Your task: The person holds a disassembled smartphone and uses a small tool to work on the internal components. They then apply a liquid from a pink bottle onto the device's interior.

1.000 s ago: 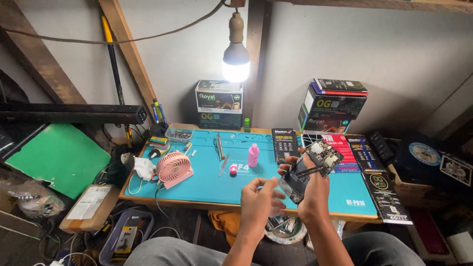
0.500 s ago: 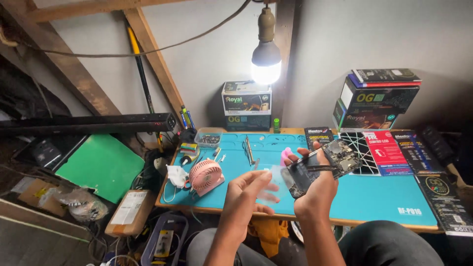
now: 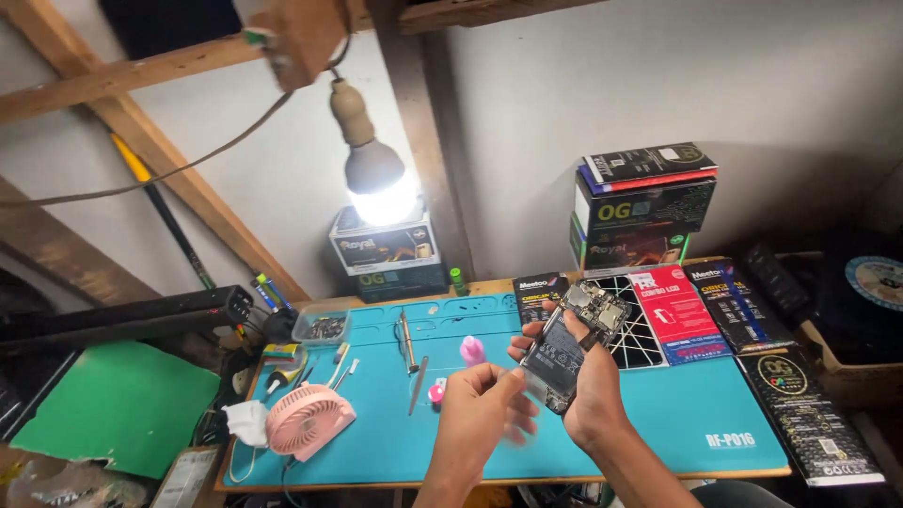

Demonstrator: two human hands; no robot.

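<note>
The fingers (image 3: 602, 331) of the right hand (image 3: 594, 386) are clamped around the edges of an opened black smartphone with its back cover off (image 3: 564, 350); circuit board and battery are exposed and face the camera. The phone is held tilted in the air above the turquoise silicone repair mat (image 3: 658, 414), not resting on it. The left hand (image 3: 480, 414) sits just beside the phone's lower edge. Its fingers are drawn together near the casing, but motion blur hides whether they pinch anything.

Judged from this state, disassembly is done as far as the back cover; board and battery remain seated.

On the tabletop (image 3: 489, 287), metal tweezers (image 3: 406, 341) and a small pink bottle (image 3: 471, 351) lie near the hands. A pink handheld fan (image 3: 307, 423) stands well apart at the left. Flat printed spare-part boxes (image 3: 677, 315) lie right of the phone.
</note>
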